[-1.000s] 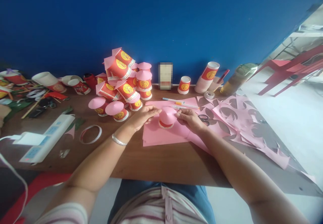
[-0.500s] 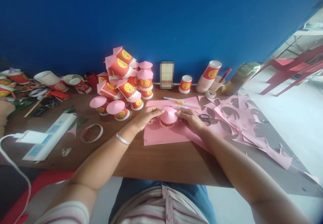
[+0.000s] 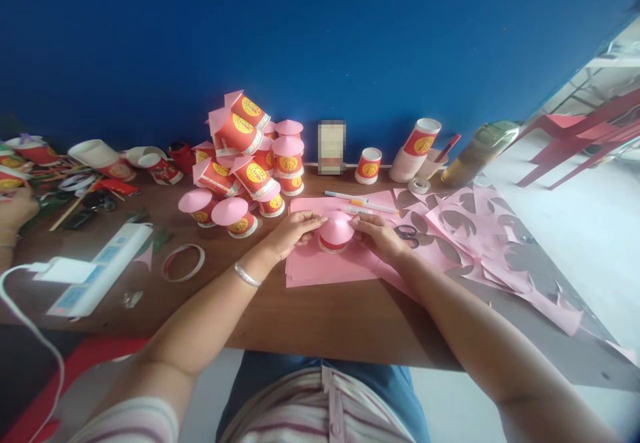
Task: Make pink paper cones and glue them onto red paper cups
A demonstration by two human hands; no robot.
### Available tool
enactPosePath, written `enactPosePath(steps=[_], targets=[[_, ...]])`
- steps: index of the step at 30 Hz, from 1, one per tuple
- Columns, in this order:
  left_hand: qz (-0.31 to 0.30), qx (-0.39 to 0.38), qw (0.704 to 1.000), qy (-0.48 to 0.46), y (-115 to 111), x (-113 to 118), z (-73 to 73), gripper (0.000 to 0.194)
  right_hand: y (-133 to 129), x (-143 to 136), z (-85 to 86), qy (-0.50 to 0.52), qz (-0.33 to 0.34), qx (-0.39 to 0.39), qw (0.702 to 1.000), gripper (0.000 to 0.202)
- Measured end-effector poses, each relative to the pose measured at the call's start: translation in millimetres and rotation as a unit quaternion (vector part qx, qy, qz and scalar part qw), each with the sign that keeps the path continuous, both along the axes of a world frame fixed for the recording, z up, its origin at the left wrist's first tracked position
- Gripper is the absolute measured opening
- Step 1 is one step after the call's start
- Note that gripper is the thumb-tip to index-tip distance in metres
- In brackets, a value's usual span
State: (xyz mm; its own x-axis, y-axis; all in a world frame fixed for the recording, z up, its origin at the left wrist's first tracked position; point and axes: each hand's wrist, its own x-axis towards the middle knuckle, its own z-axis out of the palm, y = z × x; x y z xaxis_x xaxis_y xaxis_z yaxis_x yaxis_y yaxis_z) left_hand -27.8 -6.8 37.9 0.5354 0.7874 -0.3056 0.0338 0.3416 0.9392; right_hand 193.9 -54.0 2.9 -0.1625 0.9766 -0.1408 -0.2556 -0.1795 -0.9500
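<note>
Before me a red paper cup (image 3: 333, 246) stands upside down on pink paper sheets (image 3: 307, 266). On top of it rests a pink paper cone (image 3: 336, 227). From the left side, my left hand (image 3: 301, 231) pinches the cone's edge between thumb and fingers. My right hand (image 3: 376, 233) pinches the opposite edge in the same way. Close behind the cone lie a glue stick (image 3: 357, 210) and a blue-capped pen (image 3: 346, 196). Scissors (image 3: 406, 232) lie just beyond my right hand, partly hidden by it.
Left of the sheets, several cups with pink cones are piled (image 3: 235, 130). Pink paper scraps (image 3: 480, 230) cover the right side. A power strip (image 3: 103, 270), a tape ring (image 3: 183, 263), a red cup (image 3: 369, 166) and a bottle (image 3: 477, 153) stand or lie around. Another person's hand (image 3: 20, 210) is at far left.
The other person's hand at far left has come further into view. My hands stay at the cone's edges, with hardly any movement.
</note>
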Motion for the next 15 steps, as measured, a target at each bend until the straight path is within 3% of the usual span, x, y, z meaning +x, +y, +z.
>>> enactPosePath(steps=[15], targets=[[0.007,-0.019,0.999,-0.025,0.8,0.6,-4.5,0.046,0.2,-1.8,-4.1,0.019,-0.007,0.002,1.0,0.045]])
